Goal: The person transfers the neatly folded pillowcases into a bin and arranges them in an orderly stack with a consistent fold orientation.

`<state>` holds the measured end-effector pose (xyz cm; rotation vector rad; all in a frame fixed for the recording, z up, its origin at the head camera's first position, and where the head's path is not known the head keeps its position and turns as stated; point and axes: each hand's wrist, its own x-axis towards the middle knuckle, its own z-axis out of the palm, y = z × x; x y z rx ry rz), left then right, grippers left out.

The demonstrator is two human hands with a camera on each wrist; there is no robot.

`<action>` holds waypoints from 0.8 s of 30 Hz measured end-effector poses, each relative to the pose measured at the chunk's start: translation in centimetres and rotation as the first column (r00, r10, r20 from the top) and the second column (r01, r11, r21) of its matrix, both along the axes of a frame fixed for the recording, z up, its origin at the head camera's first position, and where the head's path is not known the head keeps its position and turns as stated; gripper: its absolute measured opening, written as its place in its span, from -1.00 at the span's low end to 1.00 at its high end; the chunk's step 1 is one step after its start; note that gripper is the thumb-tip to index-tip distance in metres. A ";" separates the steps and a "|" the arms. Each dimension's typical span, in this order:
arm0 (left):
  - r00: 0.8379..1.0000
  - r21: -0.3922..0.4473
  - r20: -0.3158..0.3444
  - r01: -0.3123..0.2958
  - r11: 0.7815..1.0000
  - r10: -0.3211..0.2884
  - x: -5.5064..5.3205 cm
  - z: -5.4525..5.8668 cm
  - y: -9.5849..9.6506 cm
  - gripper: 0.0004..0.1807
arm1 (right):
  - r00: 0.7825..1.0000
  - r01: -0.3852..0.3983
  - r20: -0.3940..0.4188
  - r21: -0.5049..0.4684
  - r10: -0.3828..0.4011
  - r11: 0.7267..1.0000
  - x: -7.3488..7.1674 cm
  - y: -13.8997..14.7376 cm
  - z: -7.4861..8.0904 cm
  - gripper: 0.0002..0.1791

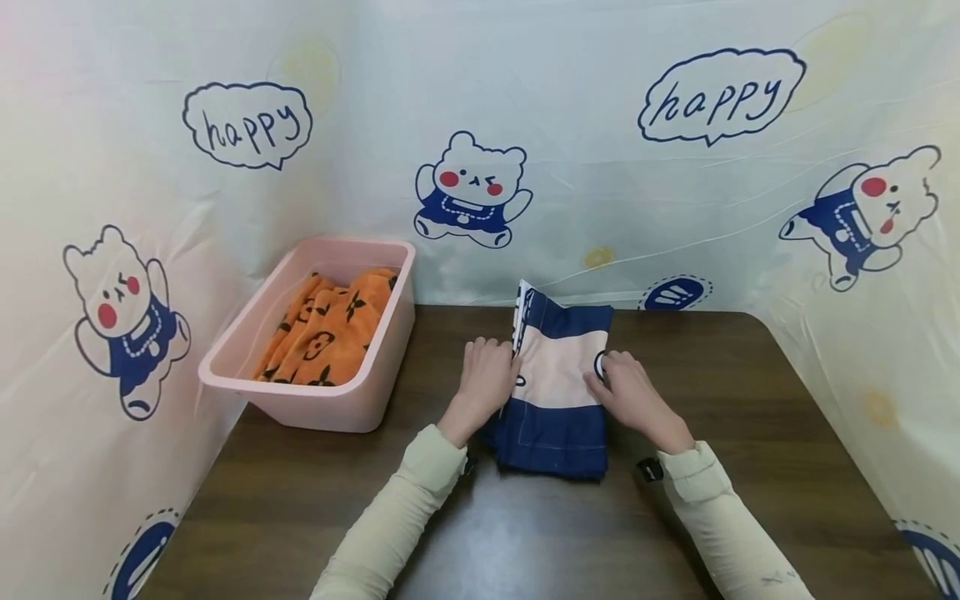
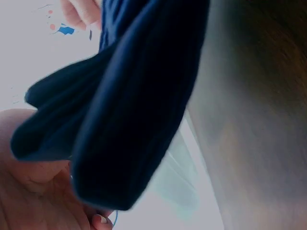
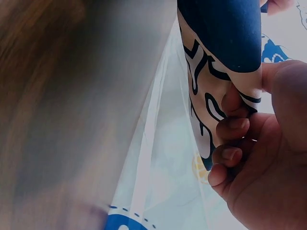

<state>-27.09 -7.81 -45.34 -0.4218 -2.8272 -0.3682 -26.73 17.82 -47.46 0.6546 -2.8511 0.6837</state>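
Observation:
A folded navy and pale pink cloth (image 1: pixel 558 367) stands out from the dark table in the head view, held by both hands at its sides. My left hand (image 1: pixel 489 372) grips its left edge, where white layers with dark markings show. At the right edge my right hand (image 1: pixel 633 392) pinches the pale band between thumb and fingers. Thick navy folds (image 2: pixel 129 110) fill the middle of the left wrist view and hide part of that hand. The right wrist view shows curled fingers (image 3: pixel 232 127) on the cloth's pale side, which bears black-outlined shapes.
A pink plastic tub (image 1: pixel 375 396) stands at the left of the brown wooden table (image 1: pixel 750 400). Inside it lies an orange cloth (image 1: pixel 337 329) with black flower shapes. Pale sheeting (image 1: pixel 585 183) printed with bears and "happy" rises around the table's back and sides.

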 end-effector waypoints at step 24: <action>0.998 0.031 -0.040 -0.055 0.998 0.057 2.3 1.3 -2.7 -0.71 | 1.000 -0.017 -0.020 -0.003 0.017 1.000 1.4 -2.3 2.1 -0.61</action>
